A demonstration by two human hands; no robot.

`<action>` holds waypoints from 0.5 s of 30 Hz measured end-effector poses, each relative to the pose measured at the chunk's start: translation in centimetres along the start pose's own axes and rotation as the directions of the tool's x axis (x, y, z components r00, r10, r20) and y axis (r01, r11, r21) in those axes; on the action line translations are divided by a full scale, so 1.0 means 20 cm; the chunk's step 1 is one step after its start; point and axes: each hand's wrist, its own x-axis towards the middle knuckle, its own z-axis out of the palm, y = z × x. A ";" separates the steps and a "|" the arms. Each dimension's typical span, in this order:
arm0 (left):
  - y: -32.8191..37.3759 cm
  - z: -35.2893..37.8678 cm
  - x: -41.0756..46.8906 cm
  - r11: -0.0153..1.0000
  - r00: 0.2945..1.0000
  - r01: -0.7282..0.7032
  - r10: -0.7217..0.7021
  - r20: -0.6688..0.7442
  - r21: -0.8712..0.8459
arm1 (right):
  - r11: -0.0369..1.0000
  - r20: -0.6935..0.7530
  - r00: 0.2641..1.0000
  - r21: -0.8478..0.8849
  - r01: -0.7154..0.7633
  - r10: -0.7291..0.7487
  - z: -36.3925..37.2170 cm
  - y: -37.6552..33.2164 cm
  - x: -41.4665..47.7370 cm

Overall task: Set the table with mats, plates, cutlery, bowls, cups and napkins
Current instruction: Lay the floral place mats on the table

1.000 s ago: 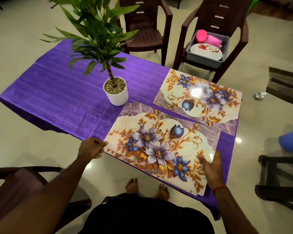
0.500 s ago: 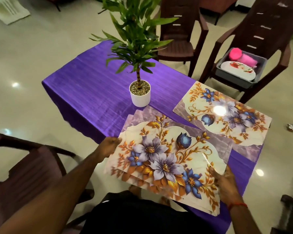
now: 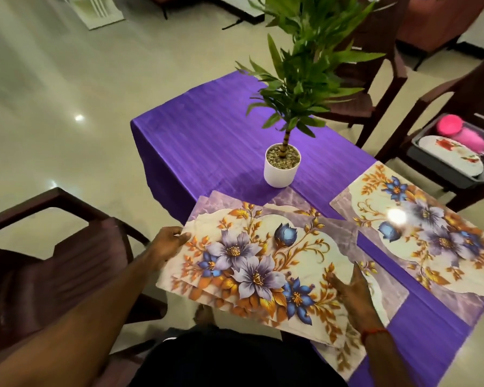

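Note:
A stack of floral place mats [image 3: 252,263] hangs partly over the near edge of the purple-clothed table [image 3: 207,152]. My left hand [image 3: 169,243] grips the stack's left edge. At the right edge of the upper mats my right hand [image 3: 352,289] holds on, thumb on top. One more mat [image 3: 389,291] of the same print sticks out to the right beneath them. A single floral mat [image 3: 419,233] lies flat at the table's far right. A grey bin [image 3: 442,174] on a chair holds a plate [image 3: 453,155] and pink cups [image 3: 458,132].
A white pot [image 3: 281,170] with a tall green plant stands mid-table, just beyond the stack. A brown chair [image 3: 53,261] stands close on my left. Two more brown chairs [image 3: 355,101] stand at the far side, the right one carrying the bin.
The stack lay flat on the table a second ago. Both hands have lifted it and drawn it toward me and leftward, and the mats have fanned apart.

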 end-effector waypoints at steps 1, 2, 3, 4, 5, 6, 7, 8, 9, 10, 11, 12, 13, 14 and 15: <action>0.01 -0.04 0.01 1.000 1.000 -0.003 0.003 -0.008 -0.012 | 1.000 -0.015 1.000 -0.014 -0.012 0.012 0.05 -0.02 0.01; 0.02 -0.07 0.04 1.000 1.000 -0.007 0.006 -0.023 -0.025 | 1.000 -0.021 1.000 -0.024 -0.007 0.006 0.10 -0.04 0.03; 0.03 -0.10 0.07 0.999 1.000 -0.006 0.005 -0.030 -0.035 | 1.000 -0.030 1.000 -0.030 -0.005 0.004 0.14 -0.07 0.04; 0.03 -0.15 0.10 0.999 0.999 0.000 -0.002 -0.043 -0.051 | 1.000 -0.040 0.999 -0.029 0.002 -0.004 0.19 -0.06 0.08; 0.03 -0.19 0.13 0.998 0.998 0.008 -0.012 -0.054 -0.070 | 1.000 -0.049 0.999 -0.024 -0.005 0.003 0.24 -0.06 0.10; 0.04 -0.23 0.17 0.996 0.998 0.011 -0.017 -0.068 -0.091 | 1.000 -0.048 0.999 -0.016 -0.017 0.016 0.29 -0.05 0.14; 0.04 -0.27 0.20 0.994 0.997 0.007 -0.016 -0.076 -0.108 | 1.000 -0.056 0.998 -0.007 -0.012 0.012 0.35 -0.08 0.15; 0.04 -0.31 0.23 0.993 0.997 -0.005 -0.004 -0.078 -0.117 | 1.000 -0.050 0.999 -0.005 0.003 -0.003 0.41 -0.12 0.15; 0.04 -0.36 0.27 0.993 0.997 -0.020 0.011 -0.080 -0.120 | 1.000 -0.062 0.998 -0.019 0.004 -0.005 0.49 -0.15 0.15; 0.05 -0.41 0.31 0.992 0.996 -0.036 0.025 -0.089 -0.123 | 0.999 -0.064 0.998 -0.032 0.015 -0.017 0.56 -0.19 0.15; 0.05 -0.47 0.35 0.992 0.995 -0.045 0.034 -0.094 -0.119 | 0.999 -0.071 0.997 -0.044 0.018 -0.022 0.63 -0.22 0.16; 0.06 -0.52 0.38 0.992 0.994 -0.056 0.044 -0.104 -0.117 | 0.998 -0.069 0.997 -0.044 0.034 -0.037 0.69 -0.23 0.18; 0.07 -0.57 0.41 0.991 0.992 -0.065 0.052 -0.115 -0.114 | 0.998 -0.069 0.997 -0.056 0.041 -0.045 0.75 -0.25 0.18; 0.07 -0.63 0.44 0.990 0.990 -0.073 0.057 -0.130 -0.118 | 0.996 -0.062 0.996 -0.066 0.060 -0.064 0.81 -0.27 0.20; 0.07 -0.68 0.48 0.989 0.988 -0.079 0.061 -0.143 -0.124 | 0.995 -0.051 0.997 -0.073 0.062 -0.066 0.86 -0.27 0.22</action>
